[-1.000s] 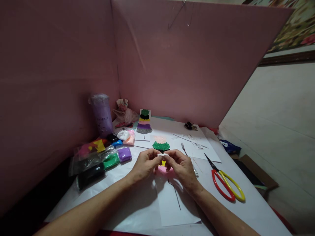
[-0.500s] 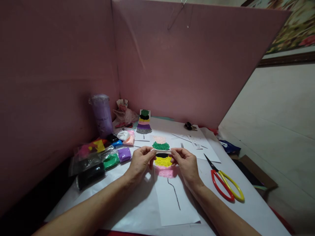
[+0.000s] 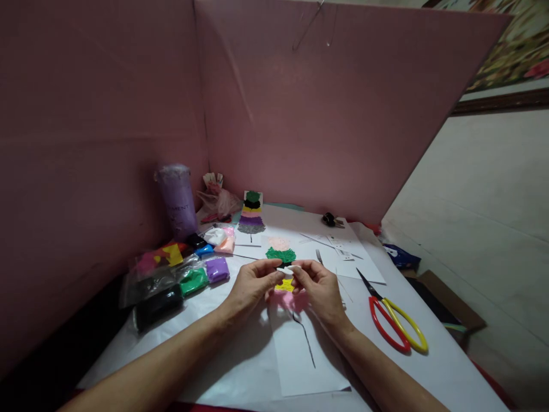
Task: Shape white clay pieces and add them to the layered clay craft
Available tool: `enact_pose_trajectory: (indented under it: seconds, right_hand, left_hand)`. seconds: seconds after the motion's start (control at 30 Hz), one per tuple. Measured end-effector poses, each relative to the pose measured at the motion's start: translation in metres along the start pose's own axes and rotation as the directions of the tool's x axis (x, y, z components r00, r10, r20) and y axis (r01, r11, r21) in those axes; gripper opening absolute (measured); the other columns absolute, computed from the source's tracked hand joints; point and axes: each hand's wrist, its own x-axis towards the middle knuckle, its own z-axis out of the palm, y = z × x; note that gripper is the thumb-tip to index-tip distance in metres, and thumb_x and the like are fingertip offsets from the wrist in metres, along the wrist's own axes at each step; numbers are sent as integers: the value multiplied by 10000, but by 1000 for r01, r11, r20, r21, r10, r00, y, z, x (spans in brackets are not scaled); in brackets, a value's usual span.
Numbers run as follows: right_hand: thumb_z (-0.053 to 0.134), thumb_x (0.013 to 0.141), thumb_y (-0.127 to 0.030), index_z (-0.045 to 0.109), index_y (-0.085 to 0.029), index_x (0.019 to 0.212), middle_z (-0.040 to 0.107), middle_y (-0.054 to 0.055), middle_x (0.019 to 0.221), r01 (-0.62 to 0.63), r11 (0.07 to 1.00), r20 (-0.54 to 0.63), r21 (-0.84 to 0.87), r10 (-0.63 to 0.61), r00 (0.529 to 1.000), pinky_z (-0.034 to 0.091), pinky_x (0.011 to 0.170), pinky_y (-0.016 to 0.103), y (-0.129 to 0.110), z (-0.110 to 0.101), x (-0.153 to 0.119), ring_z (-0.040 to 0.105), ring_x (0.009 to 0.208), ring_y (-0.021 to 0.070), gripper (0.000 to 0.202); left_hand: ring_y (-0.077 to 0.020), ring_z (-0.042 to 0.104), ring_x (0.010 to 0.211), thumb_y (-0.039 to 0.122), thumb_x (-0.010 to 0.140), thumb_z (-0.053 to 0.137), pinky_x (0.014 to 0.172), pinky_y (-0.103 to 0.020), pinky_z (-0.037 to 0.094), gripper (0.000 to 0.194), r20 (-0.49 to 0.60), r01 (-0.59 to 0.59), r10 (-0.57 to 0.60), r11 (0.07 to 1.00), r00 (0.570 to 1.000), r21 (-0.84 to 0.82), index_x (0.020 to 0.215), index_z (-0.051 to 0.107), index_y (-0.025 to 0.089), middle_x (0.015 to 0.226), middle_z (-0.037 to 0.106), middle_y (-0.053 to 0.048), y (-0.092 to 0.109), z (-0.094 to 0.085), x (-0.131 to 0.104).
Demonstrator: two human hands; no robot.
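Observation:
A small piece of white modelling clay (image 3: 285,271) is pinched between my left hand (image 3: 256,284) and my right hand (image 3: 316,286). Both hands are closed, thumbs and fingertips almost meeting around it. They hover over a white paper sheet (image 3: 306,372) bearing textured clay bands: pale pink (image 3: 278,244), green (image 3: 281,254), yellow (image 3: 283,284) and pink (image 3: 288,298). The black band is mostly hidden behind the fingers. A dark wavy line (image 3: 305,337) runs down the sheet below the bands.
Scissors (image 3: 392,320) with red and yellow handles lie at right. Bagged coloured clay (image 3: 193,281) and a purple cylinder (image 3: 175,200) are at left. Behind stand a finished-looking striped card (image 3: 251,214), a fork (image 3: 319,257) and keys (image 3: 332,220). Pink panels (image 3: 300,114) enclose the back.
My hands have drawn closer together. The white clay, earlier stretched as a long strip between them, now shows as a shorter piece, held slightly lower.

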Motion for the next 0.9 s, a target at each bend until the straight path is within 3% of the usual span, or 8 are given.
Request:
enact_pose_trajectory:
  seconds: [0.17, 0.4, 0.5, 0.67, 0.9]
  right_hand:
    - [734, 730, -434, 671, -155, 782, 619, -9, 599, 9, 1000, 111, -17, -8, 994, 469, 493, 245, -2, 3, -5, 542, 492, 118, 291]
    - [675, 780, -487, 686, -169, 902, 656, 14, 663, 19, 1000, 209, -9, -17, 978, 470, 533, 255, 1, 1, -6, 583, 568, 144, 341]
    - [746, 731, -419, 673, -170, 861, 658, 12, 699, 22, 999, 198, -35, -15, 980, 472, 552, 250, 1, 2, -8, 599, 621, 152, 290]
    - [714, 769, -382, 665, -160, 824, 612, -15, 617, 34, 997, 178, -66, -22, 984, 460, 529, 234, -1, 3, -7, 558, 552, 120, 235]
    - [731, 728, -373, 666, -155, 811, 587, -34, 553, 13, 1000, 130, -3, -12, 991, 490, 483, 242, -4, 2, -4, 537, 484, 110, 242]
  left_hand:
    - [-81, 512, 481, 358, 643, 788, 442, -199, 356, 315, 99, -2, -4, 998, 995, 69, 812, 713, 103, 651, 655, -34, -2, 2, -3]
    - [-61, 436, 423, 365, 663, 765, 416, -193, 313, 280, 60, -45, 38, 992, 997, 115, 699, 660, 109, 555, 600, 5, 0, 2, -2]
    - [-64, 436, 420, 359, 653, 769, 417, -193, 307, 277, 74, -44, 36, 992, 997, 114, 709, 662, 111, 532, 583, 18, 0, 2, -1]
    - [-64, 445, 424, 377, 676, 745, 420, -193, 313, 289, 128, -54, 35, 988, 991, 145, 702, 651, 105, 554, 600, 3, 0, 1, -1]
    - [-56, 398, 362, 389, 641, 746, 370, -186, 310, 303, 35, -45, 41, 992, 999, 114, 659, 598, 125, 467, 521, 46, 2, 3, -2]
